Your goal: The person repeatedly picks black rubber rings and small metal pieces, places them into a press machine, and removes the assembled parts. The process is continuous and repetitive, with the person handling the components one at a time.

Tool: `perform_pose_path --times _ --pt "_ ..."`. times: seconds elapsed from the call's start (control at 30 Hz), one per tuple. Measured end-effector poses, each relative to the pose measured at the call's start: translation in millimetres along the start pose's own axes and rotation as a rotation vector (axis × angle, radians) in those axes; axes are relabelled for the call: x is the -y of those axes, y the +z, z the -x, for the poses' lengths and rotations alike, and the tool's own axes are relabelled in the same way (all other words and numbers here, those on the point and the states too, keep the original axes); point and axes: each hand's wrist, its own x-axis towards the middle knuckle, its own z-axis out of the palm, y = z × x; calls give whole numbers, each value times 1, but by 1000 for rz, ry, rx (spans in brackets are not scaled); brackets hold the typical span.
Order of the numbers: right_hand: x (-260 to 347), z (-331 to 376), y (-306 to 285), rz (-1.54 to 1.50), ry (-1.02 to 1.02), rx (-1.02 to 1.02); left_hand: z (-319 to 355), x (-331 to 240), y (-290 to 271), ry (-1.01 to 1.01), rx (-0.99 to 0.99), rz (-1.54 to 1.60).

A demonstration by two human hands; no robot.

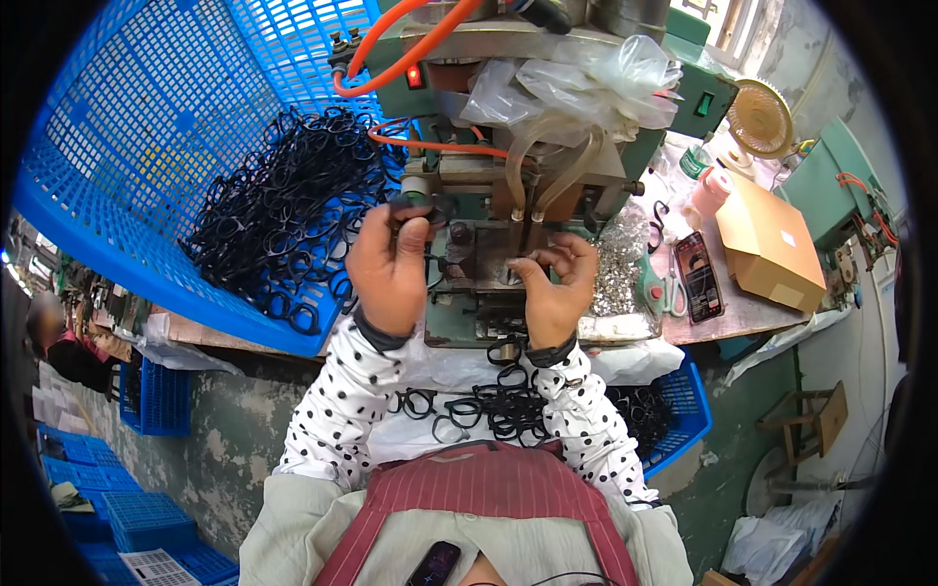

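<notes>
My left hand (pixel 391 271) is closed with thumb and fingers round a black glasses frame (pixel 442 207), partly hidden by the fingers. It is just left of the green bench machine's (pixel 445 327) working block. My right hand (pixel 559 288) pinches thumb to fingertips at the right side of the block, just below two clear tubes (pixel 516 176) that run down into it. Whatever is in that pinch is too small to make out. Several black glasses frames (pixel 508 405) lie on white plastic sheeting in front of me, between my forearms.
A big blue basket (pixel 127 166) of black frames stands at the left; a smaller blue basket (pixel 689 405) is at lower right. Right of the machine lie small metal parts (pixel 616 269), scissors (pixel 660 293), a phone (pixel 699 278) and a cardboard box (pixel 777 249). Orange hoses (pixel 396 39) hang overhead.
</notes>
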Motion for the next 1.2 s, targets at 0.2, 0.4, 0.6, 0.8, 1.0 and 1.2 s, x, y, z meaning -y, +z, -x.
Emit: perform_pose_path --times 0.2,0.4,0.6,0.8,1.0,1.2 --pt "-8 8 7 -108 36 -40 -7 -15 -3 -44 105 20" --pt "-5 11 12 -139 60 -100 -7 -15 -6 -22 138 -72" --pt "0 7 13 -137 30 -109 -7 -13 -5 -7 114 -57" --pt "-12 -5 -8 122 -148 0 19 -15 -4 485 398 -127" --pt "-29 -58 -91 926 -355 -153 58 11 21 680 699 -71" --pt "-33 -54 -175 1093 13 159 56 15 22 671 726 -87"
